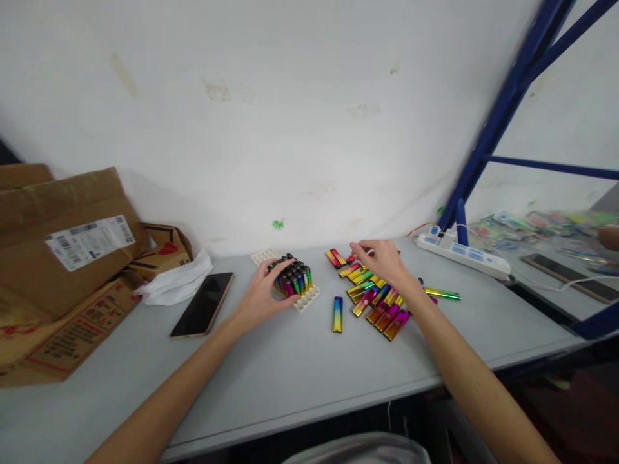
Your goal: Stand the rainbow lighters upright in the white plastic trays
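Note:
My left hand (264, 295) rests on the side of a white tray (308, 299) that holds several upright rainbow-coloured lighters (294, 278); its fingers curl round the near left of the lighter block. My right hand (382, 261) reaches over a loose heap of lighters lying flat (374, 296), with its fingertips pinched on a red one (351, 258) at the far end of the heap. A single lighter (337, 314) lies apart between the tray and the heap. Another lighter (442, 294) lies to the right of my right forearm.
A dark phone (203, 303) lies left of the tray beside a white cloth (176, 283). Cardboard boxes (62, 258) fill the left side. A white power strip (464, 254) and a blue frame (488, 142) stand at the right, with another phone (570, 277) beyond.

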Tool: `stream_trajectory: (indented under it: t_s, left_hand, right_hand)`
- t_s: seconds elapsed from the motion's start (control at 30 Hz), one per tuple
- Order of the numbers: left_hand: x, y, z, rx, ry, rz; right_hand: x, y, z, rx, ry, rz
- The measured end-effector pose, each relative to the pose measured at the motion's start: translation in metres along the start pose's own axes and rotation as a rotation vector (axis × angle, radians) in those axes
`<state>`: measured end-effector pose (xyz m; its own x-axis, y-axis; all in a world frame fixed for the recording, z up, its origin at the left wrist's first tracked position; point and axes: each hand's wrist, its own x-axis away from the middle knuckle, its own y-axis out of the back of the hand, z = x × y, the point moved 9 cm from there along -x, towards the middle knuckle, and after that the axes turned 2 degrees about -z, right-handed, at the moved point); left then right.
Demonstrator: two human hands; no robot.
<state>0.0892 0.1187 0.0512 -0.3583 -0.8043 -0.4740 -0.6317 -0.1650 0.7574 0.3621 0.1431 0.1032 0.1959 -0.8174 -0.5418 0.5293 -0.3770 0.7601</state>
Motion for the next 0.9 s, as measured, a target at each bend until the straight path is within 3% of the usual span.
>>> stream_trajectory:
  t_s: [0.17,0.3,0.37,0.57,0.7,0.8,0.9]
  left_hand:
    - [-0.001,0.001,0.003,-0.013,-0.015,0.008]
    - [-0.001,0.001,0.001,-0.01,-0.032,-0.005]
    - [-0.001,0.0,0.002,-0.006,-0.032,-0.005]
    - [0.001,0.002,-0.006,-0.021,-0.049,-0.012]
    - [0.004,0.029,-0.036,-0.063,-0.125,-0.203]
    - [0.012,0.052,-0.063,-0.052,-0.182,-0.401]
    - [0.014,0.047,-0.073,0.107,-0.139,-0.356]
  right_hand:
    - [0.014,-0.026,0.01,-0.103,0.171,0.376]
    - [0.028,-0.049,-0.011,-0.126,0.082,0.623]
    - [0.032,-0.055,-0.016,-0.125,0.059,0.678]
    - [0.035,-0.057,-0.009,-0.049,0.058,0.666]
    - [0.028,-0.045,0.001,-0.06,0.048,0.561]
    - [0.02,-0.031,0.023,-0.197,0.12,0.446]
    - [0.018,-0.026,0.052,-0.423,0.206,0.394]
